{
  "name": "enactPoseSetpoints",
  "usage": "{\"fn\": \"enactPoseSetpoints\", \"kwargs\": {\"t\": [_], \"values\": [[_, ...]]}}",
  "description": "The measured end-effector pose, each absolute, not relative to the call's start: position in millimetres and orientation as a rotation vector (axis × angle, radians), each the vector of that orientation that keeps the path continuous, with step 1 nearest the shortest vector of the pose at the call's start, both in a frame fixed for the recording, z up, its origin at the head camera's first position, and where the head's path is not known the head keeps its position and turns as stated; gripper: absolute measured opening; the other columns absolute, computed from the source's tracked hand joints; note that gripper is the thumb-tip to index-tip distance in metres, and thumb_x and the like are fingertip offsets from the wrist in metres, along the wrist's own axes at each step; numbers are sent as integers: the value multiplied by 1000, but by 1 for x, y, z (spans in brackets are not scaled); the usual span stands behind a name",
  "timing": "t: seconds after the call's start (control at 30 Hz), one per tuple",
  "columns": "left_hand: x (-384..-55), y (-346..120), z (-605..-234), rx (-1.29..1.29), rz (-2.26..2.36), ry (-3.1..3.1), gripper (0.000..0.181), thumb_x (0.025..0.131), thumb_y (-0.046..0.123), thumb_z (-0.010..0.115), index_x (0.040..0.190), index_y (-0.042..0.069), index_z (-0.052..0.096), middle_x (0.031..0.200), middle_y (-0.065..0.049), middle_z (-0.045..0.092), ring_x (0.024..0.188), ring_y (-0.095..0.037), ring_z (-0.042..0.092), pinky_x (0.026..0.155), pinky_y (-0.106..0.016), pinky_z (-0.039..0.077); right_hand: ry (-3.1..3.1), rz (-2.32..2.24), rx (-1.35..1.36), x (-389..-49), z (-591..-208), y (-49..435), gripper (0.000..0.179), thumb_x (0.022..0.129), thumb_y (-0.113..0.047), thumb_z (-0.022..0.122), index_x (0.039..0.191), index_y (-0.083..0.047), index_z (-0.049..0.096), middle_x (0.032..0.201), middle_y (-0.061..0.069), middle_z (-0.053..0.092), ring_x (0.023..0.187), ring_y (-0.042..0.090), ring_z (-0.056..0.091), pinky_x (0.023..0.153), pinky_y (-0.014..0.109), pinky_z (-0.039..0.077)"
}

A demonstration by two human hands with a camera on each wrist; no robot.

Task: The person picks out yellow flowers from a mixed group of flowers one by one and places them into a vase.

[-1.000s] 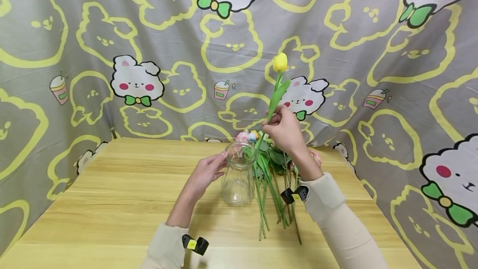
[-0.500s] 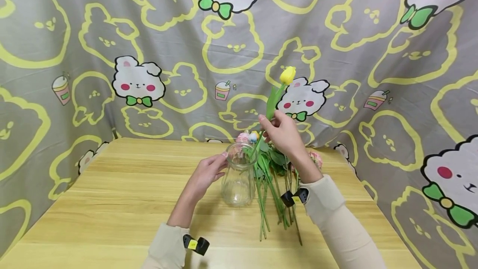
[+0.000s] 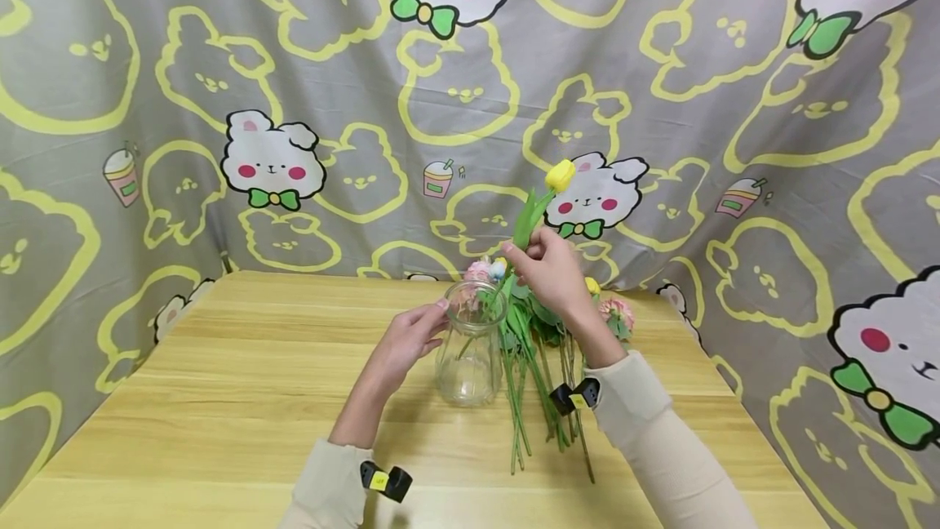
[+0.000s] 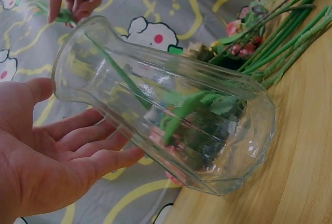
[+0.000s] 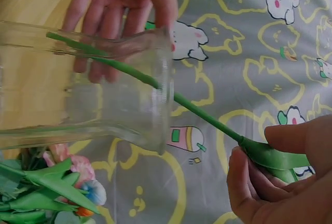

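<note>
My right hand (image 3: 556,277) pinches a yellow tulip (image 3: 560,176) by its green leaves, thumb against fingers. Its bloom leans up to the right; its bare stem (image 5: 202,114) slants through the mouth of a clear glass vase (image 3: 468,382), the cut end inside, above the bottom. The vase stands upright on the wooden table. At its left side, my left hand (image 3: 402,343) has the thumb touching the rim, while the other fingers (image 4: 98,163) reach loosely straight along the glass, as the left wrist view shows.
Right of the vase lies a bunch of flowers, their green stems (image 3: 547,386) pointing toward me and pink blooms (image 3: 617,315) at the back. The wooden table (image 3: 242,398) ends at a patterned cloth (image 3: 352,88) hanging behind and at both sides.
My right hand has moved down and slightly left with the tulip, and the stem has entered the vase. The bloom sits lower and tilts more to the right. My left hand stays at the vase.
</note>
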State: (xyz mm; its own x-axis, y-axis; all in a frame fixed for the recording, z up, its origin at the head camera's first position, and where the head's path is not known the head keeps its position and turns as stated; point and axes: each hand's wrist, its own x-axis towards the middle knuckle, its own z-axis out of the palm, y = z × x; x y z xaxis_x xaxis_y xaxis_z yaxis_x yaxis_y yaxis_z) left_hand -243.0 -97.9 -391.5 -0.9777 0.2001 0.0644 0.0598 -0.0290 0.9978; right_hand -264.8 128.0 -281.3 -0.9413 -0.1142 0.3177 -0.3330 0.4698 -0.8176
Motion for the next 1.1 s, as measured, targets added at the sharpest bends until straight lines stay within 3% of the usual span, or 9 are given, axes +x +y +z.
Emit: {"fn": "enactPoseSetpoints", "kwargs": {"t": [0.07,0.17,0.37,0.57,0.83,1.1], "values": [[-243,-98,-391,283,2165,2118,63,104,48,53,141,-2,57,146,-20,56,141,-35,48,118,-54,38,-2508,1486,370,-265,-285,127,33,102,-36,61,109,-4,58,91,18,68,75,23,67,67,32,60],[-244,-98,-391,279,2167,2118,62,104,48,53,140,-2,57,146,-21,56,141,-34,48,118,-53,39,-2519,1489,356,-266,-290,125,36,104,-40,58,102,-4,57,84,13,65,74,24,66,65,32,59],[-245,-98,-390,281,2173,2113,62,104,49,53,140,-2,58,146,-21,55,142,-34,48,118,-53,39,-2569,1417,354,-269,-305,123,38,103,-41,60,90,-5,59,69,2,54,60,19,50,52,29,38],[-244,-99,-391,297,2163,2106,66,104,51,53,142,-3,55,149,-23,52,143,-34,47,119,-53,38,-2600,1429,330,-268,-314,119,30,99,-34,67,101,-4,61,77,6,57,58,16,42,53,29,36],[-244,-100,-392,283,2161,2118,65,103,52,53,141,0,56,147,-20,55,141,-33,49,117,-51,41,-2616,1379,379,-267,-323,114,28,97,-32,69,107,-6,70,95,10,70,81,21,62,66,30,49],[-244,-100,-392,281,2167,2112,65,103,52,54,142,-1,56,146,-20,56,141,-34,49,118,-52,39,-2615,1318,398,-269,-332,113,29,98,-34,68,111,-8,71,99,9,72,88,22,66,71,33,54]]}}
